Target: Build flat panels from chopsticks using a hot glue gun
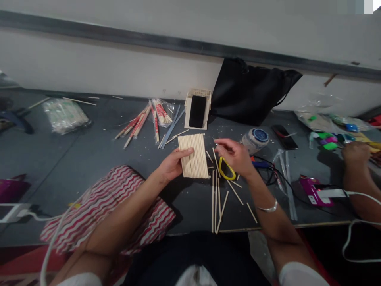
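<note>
My left hand (175, 163) is closed on the edge of a flat panel of thin wooden sticks (195, 161) laid side by side, the thumb across its face. The panel is raised above the table and tilted toward me. To its right, my right hand (233, 155) is apart from it, with thumb and index finger pinched together. Whatever is between those fingertips is too small to make out. A yellow scissors handle (228, 177) shows just below the right hand. Loose wooden sticks (216, 202) lie on the table below both hands.
At the back, a phone (198, 111) leans on a small stick-built stand. Bundled sticks (138, 123), a clear jar (251, 141), a black bag (247, 91) and striped cloth (119, 206) surround the work. Cables run across the right side, where another person's hand (357, 155) rests.
</note>
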Motion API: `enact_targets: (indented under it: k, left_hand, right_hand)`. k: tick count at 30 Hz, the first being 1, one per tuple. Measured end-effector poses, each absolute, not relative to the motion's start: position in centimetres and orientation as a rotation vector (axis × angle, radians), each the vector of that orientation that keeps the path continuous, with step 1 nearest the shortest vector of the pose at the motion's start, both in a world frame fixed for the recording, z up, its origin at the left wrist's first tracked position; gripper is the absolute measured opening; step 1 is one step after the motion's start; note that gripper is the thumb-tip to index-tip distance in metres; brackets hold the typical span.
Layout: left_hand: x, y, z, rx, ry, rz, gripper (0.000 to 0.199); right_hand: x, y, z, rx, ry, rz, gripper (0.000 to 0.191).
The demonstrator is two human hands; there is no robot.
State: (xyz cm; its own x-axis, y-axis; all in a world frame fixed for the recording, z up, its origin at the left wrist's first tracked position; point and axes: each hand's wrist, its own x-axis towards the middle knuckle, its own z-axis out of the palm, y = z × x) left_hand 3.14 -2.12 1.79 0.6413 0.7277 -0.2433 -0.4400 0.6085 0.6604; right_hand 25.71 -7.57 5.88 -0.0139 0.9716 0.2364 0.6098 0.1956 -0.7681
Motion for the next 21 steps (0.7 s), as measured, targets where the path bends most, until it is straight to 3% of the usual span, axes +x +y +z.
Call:
enact_targets:
  k: [5, 14, 21]
  left_hand:
    - [2.9, -2.0, 1.7, 0.536, 0.492, 0.768, 0.024]
    - [3.1, -2.9, 1.8, 0.448, 0.437, 0.694, 0.021]
    - [2.9, -2.9, 1.3, 0.444, 0.442, 0.633, 0.027]
  right_hand:
    - [29.9, -9.0, 4.8, -1.992, -1.997, -0.007, 0.042]
    - [29.2, -11.2, 1.3, -2.160, -2.157, -0.196, 0.062]
    - [28.9, -10.3, 1.5, -2.210, -1.896, -0.050, 0.053]
